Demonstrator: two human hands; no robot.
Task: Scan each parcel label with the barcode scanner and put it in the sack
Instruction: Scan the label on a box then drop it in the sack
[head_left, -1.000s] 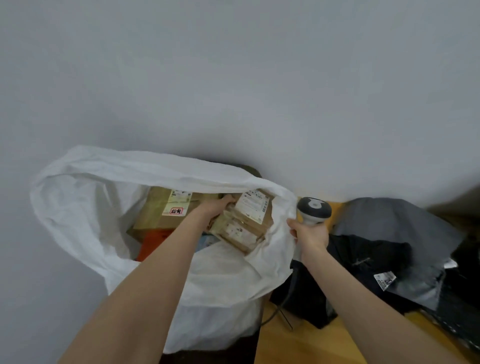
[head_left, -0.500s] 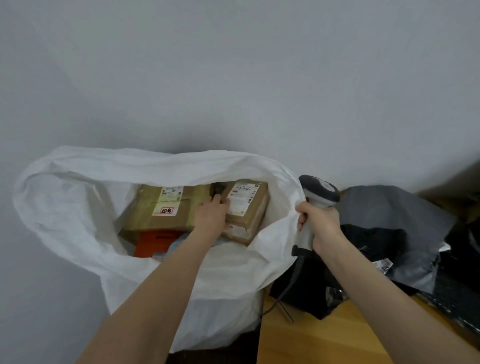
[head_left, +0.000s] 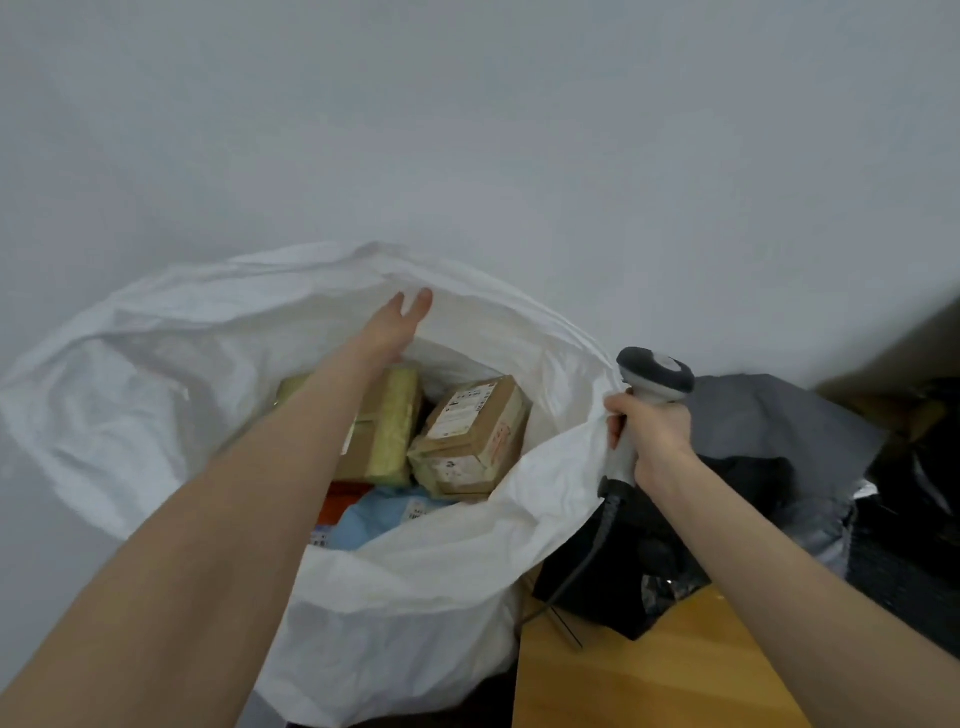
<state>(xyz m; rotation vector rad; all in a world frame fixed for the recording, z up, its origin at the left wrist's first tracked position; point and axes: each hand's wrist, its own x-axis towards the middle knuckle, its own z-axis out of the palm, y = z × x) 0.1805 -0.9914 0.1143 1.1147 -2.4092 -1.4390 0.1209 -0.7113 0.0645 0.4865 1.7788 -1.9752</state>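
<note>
The open left hand (head_left: 394, 328) touches the soft sack (head_left: 156, 364), probably best held at its rim, while the right hand (head_left: 655, 434) grips the scanner (head_left: 657, 375).

The white sack (head_left: 130, 374) gapes open, brown labelled parcels (head_left: 470, 431) inside; the grey barcode scanner (head_left: 657, 374) stands upright at its rim.

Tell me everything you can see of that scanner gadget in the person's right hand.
The barcode scanner is handheld and plastic-looking: dark grey head with a pale oval patch on top, light grey handle. It stands roughly upright, head uppermost, at the right rim of the white sack. The right hand grips its handle and also catches the sack's edge. A dark cable hangs from its base.
</note>
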